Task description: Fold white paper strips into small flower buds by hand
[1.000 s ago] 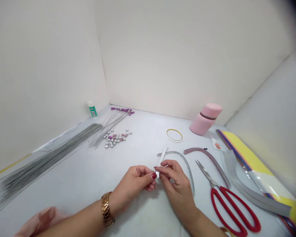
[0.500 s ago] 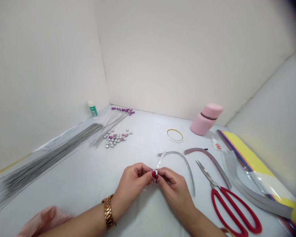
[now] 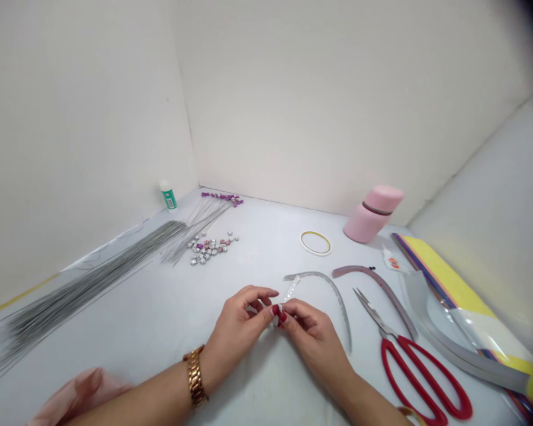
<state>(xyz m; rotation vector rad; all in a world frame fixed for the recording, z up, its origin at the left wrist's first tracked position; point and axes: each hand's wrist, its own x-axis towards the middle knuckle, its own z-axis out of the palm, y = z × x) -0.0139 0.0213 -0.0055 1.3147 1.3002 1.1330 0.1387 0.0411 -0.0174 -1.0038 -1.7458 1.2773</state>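
Silvery strip (image 3: 292,288), pinched closely in both hands (image 3: 240,320) (image 3: 318,337), green bottle label (image 3: 169,200), lettering illegible

Our left hand (image 3: 242,322) and right hand (image 3: 315,331) meet at the fingertips, pinching a narrow silvery strip (image 3: 292,288). On the white table (image 3: 266,239), small shiny stars (image 3: 208,252) lie beyond, grey wires (image 3: 98,275) to our left, red-handled scissors (image 3: 387,331) and a pink bottle (image 3: 373,216) to our right

1 head-worn camera looks forward and down over the nearby tabletop (image 3: 266,242).
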